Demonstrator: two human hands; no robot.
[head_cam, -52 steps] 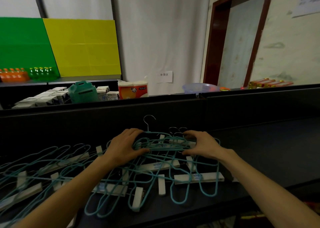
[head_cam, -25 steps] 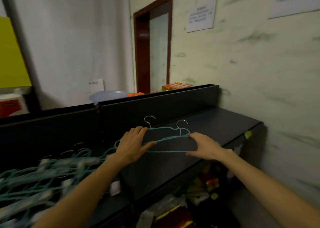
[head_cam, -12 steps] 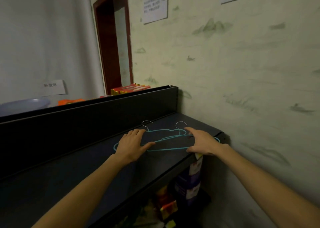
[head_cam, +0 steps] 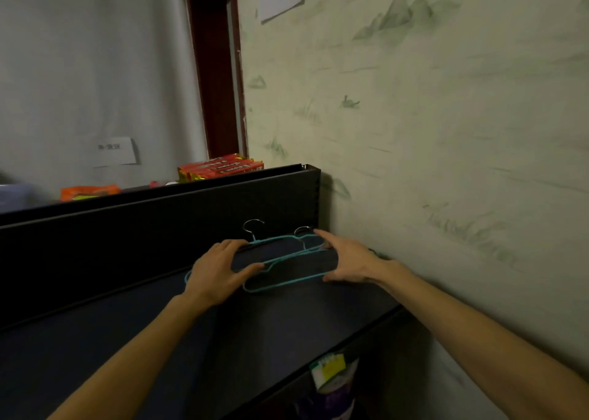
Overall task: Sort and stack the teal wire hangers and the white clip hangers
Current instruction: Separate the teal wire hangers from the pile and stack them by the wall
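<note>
We have carried the teal wire hangers (head_cam: 280, 271) away from the big mixed pile, which is out of view now, to the far end of the dark counter (head_cam: 223, 340) by the painted wall (head_cam: 446, 133). The hangers sit between our two hands, low over the counter or just touching it; we cannot tell which. Our left hand (head_cam: 215, 273) grips the left side, with the thumb hooked over a wire. Our right hand (head_cam: 345, 260) holds the right side, with its fingers spread and the first finger stretched out toward one of the two metal hooks (head_cam: 253, 227), which point away from us at the black back panel (head_cam: 143, 228).

We think these hangers are very light, thin and a bit springy. They can slip past each other and the hooks can catch. It seems best to hold both ends and keep the hooks lined up as we set them down. No white clip hangers show here.
</note>
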